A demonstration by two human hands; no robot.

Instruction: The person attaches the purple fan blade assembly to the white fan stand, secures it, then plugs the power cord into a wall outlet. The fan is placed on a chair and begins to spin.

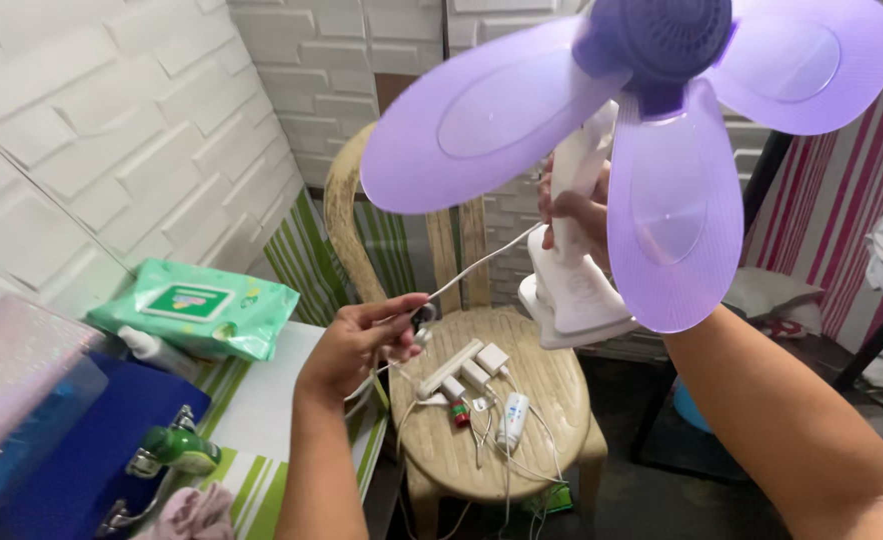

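Observation:
My right hand [573, 212] grips the white stand of a small fan [581, 280] and holds it up in the air above a chair. Three translucent purple blades [491, 120] spread around a dark purple hub [661, 40] close to the camera. A white cord [481, 262] runs from the fan down to my left hand [366, 345], which pinches the cord's plug end [423, 318] between thumb and fingers. Below both hands stands a beige plastic chair [551, 400] carrying a white power strip [451, 368] with several plugs and adapters in it.
A green wet-wipes pack [201, 310], a white bottle [156, 350], a green-capped bottle [176, 447] and a blue case [71, 440] lie on the striped table at left. White brick-pattern wall behind. A red-striped curtain [841, 200] and a dark metal frame stand at right.

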